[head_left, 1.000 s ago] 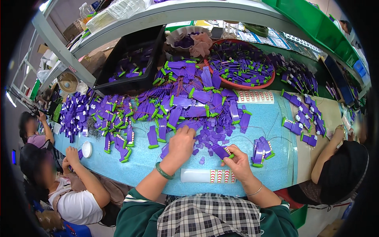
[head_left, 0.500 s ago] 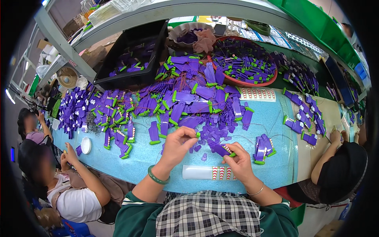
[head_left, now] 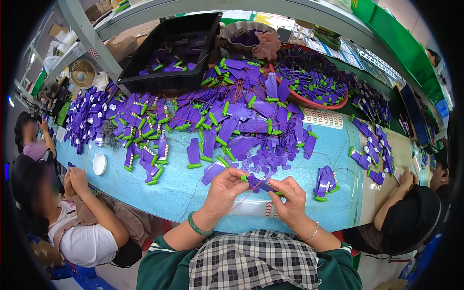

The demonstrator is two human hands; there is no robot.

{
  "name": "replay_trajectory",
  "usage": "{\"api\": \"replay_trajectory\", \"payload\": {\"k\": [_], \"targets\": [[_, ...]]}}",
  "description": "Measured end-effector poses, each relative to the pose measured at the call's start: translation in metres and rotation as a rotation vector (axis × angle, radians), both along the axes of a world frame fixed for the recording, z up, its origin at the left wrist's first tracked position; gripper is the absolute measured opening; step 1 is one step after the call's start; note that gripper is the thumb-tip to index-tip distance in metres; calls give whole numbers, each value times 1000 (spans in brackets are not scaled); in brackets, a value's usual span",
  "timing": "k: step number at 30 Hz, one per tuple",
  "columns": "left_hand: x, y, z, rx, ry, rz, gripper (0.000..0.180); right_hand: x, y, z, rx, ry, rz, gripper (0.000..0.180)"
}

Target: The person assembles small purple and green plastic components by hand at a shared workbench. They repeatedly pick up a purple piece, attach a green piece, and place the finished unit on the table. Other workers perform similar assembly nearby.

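Your left hand [head_left: 223,192] is pinching the green left end of a purple piece [head_left: 261,184], while your right hand [head_left: 292,199] is gripping its other end, so it is spanning the gap between them over the near side of the blue table [head_left: 159,198]. Beyond, a broad heap of purple strips [head_left: 264,108] is lying before a black tray [head_left: 164,84] and a red basin [head_left: 309,105]. Beneath your hands a white sheet [head_left: 244,208] with red chevrons is lying partly hidden; off to your left a round white dish [head_left: 99,164] is sitting.

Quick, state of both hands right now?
Left hand: closed, pinching a small green piece at the left end of the purple piece.
Right hand: closed, holding the purple piece near its other end.
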State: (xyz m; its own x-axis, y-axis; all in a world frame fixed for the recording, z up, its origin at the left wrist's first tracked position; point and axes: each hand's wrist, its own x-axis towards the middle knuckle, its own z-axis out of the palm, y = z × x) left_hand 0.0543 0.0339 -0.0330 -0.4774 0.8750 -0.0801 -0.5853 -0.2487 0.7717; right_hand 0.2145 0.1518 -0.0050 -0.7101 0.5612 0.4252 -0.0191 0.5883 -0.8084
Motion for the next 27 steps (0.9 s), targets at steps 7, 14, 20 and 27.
{"api": "replay_trajectory", "payload": {"k": [7, 14, 20, 27], "targets": [[-1, -16, -12, -150, 97, -92, 23, 7, 14, 26, 41, -290, 194, 43], [19, -22, 5, -291, 279, -341, 20, 5, 23, 19, -184, -488, 465, 35], [7, -17, 19, -129, 185, -269, 15, -2, 0, 4, -619, -249, 466, 42], [-8, -20, 42, -87, 941, -169, 10, -27, 22, 33, -39, -212, 463, 11]]}}
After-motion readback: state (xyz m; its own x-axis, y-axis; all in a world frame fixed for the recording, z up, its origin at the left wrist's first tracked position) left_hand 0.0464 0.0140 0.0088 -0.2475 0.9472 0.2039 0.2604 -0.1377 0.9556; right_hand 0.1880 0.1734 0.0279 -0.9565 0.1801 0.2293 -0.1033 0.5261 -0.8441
